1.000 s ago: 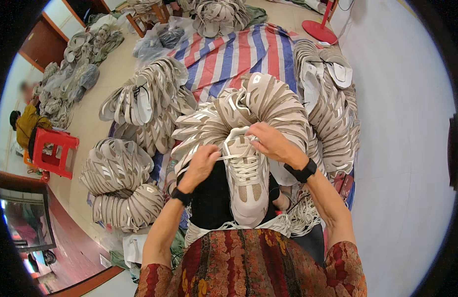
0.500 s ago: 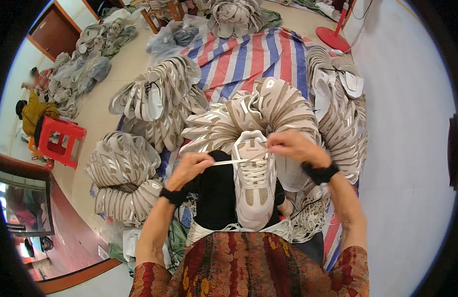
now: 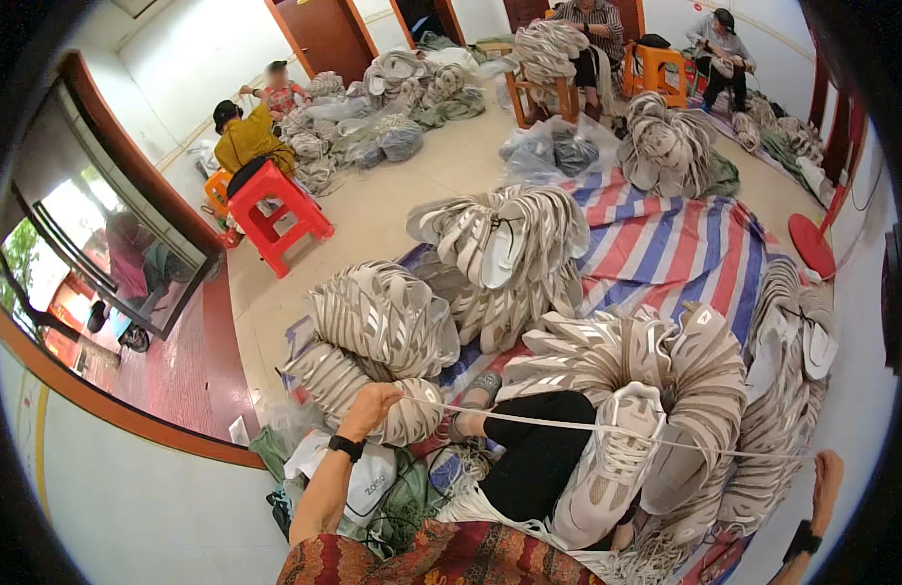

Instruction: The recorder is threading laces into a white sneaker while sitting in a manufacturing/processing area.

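At nine to ten o'clock from the shoe, left hand [image 3: 375,408]: thumb and fingers narrowed on one end of a white lace [image 3: 568,424], a dark wristband [image 3: 346,448] below it.

At three o'clock, right hand [image 3: 827,474]: out by the wall, its fingers closed on the lace's other end (exact grip too small to tell).

Lace: pulled out nearly straight from hand to hand, crossing the shoe's upper eyelets.

Shoe [image 3: 603,476]: tan and white, on the person's lap beside a black trouser leg [image 3: 540,453], opening toward one o'clock, toe toward seven.

Loose laces [image 3: 655,564]: a pale bunch at five o'clock.

Near shoe pieces: a fanned cluster [image 3: 706,375] from twelve to two, just beyond the shoe.

Other piles: a low stack [image 3: 383,317] at ten, a taller one [image 3: 499,239] at eleven, a long row [image 3: 777,390] between two and three.

Floor: striped sheet [image 3: 680,239] between twelve and one; red stool [image 3: 275,216] at ten, far off, a person in mustard [image 3: 248,141] beside it.
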The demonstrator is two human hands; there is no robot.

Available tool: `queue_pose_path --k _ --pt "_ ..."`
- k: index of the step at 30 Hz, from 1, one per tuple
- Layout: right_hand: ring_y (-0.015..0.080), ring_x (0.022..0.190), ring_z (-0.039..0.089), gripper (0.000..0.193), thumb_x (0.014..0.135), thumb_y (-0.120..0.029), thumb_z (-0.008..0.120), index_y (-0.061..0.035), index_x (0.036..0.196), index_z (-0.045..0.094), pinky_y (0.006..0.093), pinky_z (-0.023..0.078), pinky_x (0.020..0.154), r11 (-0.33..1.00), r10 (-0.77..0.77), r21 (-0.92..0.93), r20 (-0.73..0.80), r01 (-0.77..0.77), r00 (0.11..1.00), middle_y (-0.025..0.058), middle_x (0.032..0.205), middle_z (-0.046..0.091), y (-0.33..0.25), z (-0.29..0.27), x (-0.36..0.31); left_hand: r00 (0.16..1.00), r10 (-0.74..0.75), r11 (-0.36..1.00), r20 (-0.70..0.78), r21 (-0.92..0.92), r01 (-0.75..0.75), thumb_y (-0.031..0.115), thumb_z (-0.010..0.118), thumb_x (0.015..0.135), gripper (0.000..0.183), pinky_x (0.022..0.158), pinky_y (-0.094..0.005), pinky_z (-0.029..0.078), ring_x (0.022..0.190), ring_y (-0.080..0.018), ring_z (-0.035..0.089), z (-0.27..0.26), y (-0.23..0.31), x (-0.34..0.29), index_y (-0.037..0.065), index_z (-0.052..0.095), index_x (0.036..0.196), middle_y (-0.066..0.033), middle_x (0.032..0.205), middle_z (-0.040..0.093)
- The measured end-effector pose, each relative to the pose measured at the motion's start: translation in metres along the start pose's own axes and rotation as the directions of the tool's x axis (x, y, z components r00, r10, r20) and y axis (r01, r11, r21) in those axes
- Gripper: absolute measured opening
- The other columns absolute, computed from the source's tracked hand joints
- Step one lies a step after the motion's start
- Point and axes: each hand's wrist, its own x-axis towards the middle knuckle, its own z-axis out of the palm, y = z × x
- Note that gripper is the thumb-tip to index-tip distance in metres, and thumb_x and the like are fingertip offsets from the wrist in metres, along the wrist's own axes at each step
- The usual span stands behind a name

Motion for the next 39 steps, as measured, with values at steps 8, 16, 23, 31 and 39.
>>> queue_pose_path --k 8,16,23,31,39 --pt "0.0268 0.096 0.050 0.023 0.090 -0.013 0.044 -0.0002 0.107 0.054 0.0332 0.039 0.085 0.856 0.305 -0.254 -0.458 -0.451 0.835 0.0141 0.100 0.054 0.001 -0.001 -0.100 0.931 -0.055 0.927 -0.361 0.329 0.182 0.011 0.062 0.072 0.007 0.053 -0.0399 0.040 0.061 -0.0308 0.053 0.038 0.007 -0.035 0.008 0.064 0.078 -0.0118 0.062 0.051" --pt "0.0186 0.077 0.055 0.025 0.086 -0.011 0.047 -0.0016 0.107 0.054 0.0288 0.045 0.072 0.582 0.556 0.797 -0.245 -0.161 0.795 0.0099 0.086 0.057 -0.172 0.054 -0.126 0.889 -0.309 0.884 -0.339 -0.448 0.137 0.016 0.052 0.083 0.019 0.052 -0.0298 0.041 0.054 -0.0141 0.054 0.071 0.065 0.034 0.001 0.063 0.084 -0.0102 0.063 0.058" --pt "0.0055 0.052 0.047 0.028 0.083 -0.009 0.051 -0.0033 0.110 0.050 0.0200 0.037 0.046 0.416 0.150 0.841 0.312 -0.346 0.938 0.0006 0.065 0.057 -0.277 0.113 -0.037 0.974 -0.151 0.399 0.167 -0.892 0.215 0.007 0.051 0.085 0.026 0.052 -0.0225 0.047 0.062 -0.0133 0.060 0.120 0.182 0.118 -0.001 0.053 0.110 -0.0090 0.079 0.061" --pt "0.0102 0.053 0.051 0.015 0.076 -0.014 0.054 -0.0001 0.077 0.060 0.0257 0.041 0.051 0.490 0.019 0.808 0.365 -0.327 0.931 0.0047 0.062 0.058 -0.290 0.148 -0.003 0.833 0.103 0.448 0.544 -0.773 0.449 0.012 0.051 0.087 0.017 0.048 -0.0204 0.044 0.067 -0.0145 0.061 0.152 0.273 0.142 -0.002 0.055 0.096 -0.0093 0.083 0.061" --pt "0.0085 0.056 0.045 0.014 0.075 -0.014 0.053 -0.0004 0.074 0.057 0.0248 0.038 0.052 0.385 -0.053 0.859 0.386 -0.338 0.921 0.0008 0.061 0.052 -0.288 0.162 0.002 0.749 0.196 0.461 0.633 -0.734 0.500 0.014 0.044 0.090 0.015 0.062 -0.0283 0.052 0.083 -0.0176 0.060 0.180 0.303 0.137 0.000 0.052 0.089 -0.0100 0.091 0.059"
